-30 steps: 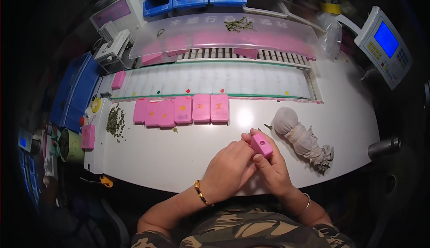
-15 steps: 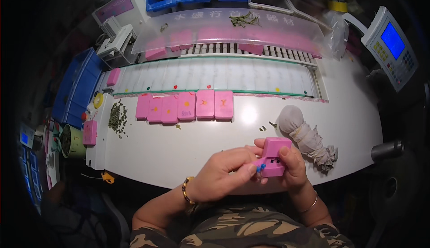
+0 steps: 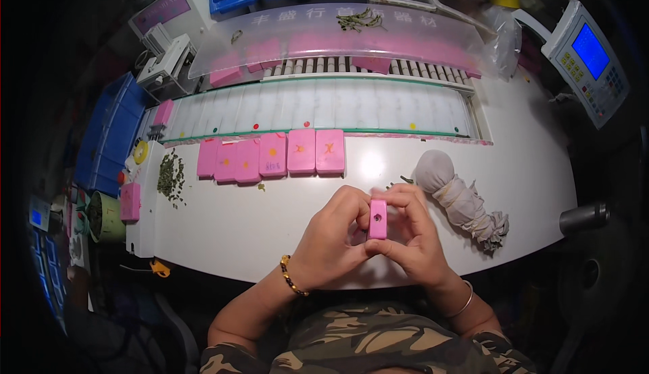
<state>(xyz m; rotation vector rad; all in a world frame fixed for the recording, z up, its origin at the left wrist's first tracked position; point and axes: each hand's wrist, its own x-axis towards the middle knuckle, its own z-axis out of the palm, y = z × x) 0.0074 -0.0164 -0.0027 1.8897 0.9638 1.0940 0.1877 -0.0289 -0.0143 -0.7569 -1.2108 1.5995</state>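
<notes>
Between my two hands, above the near part of the white table, a pink rubber mould (image 3: 379,229) is held edge-on, with a small dark hole in its narrow side. My left hand (image 3: 331,239) is closed on it from the left, its fingers bent behind. From the right, my right hand (image 3: 411,239) grips it, thumb at the lower end and fingers around the upper end. The mould's halves look pressed together. A tied grey-white cloth bundle (image 3: 460,202) lies just right of my right hand.
Several pink moulds (image 3: 301,152) stand in a row before a long white tray (image 3: 270,107). Green crumbs (image 3: 170,177) lie at the left. A clear sheet (image 3: 284,36) covers rollers behind. A keypad with a blue screen (image 3: 587,56) rises at the right; a blue crate (image 3: 108,137) stands left.
The open mould has been folded shut and turned so its narrow side faces me. The blue bits at my left fingers no longer show. My hands moved slightly left and closer together.
</notes>
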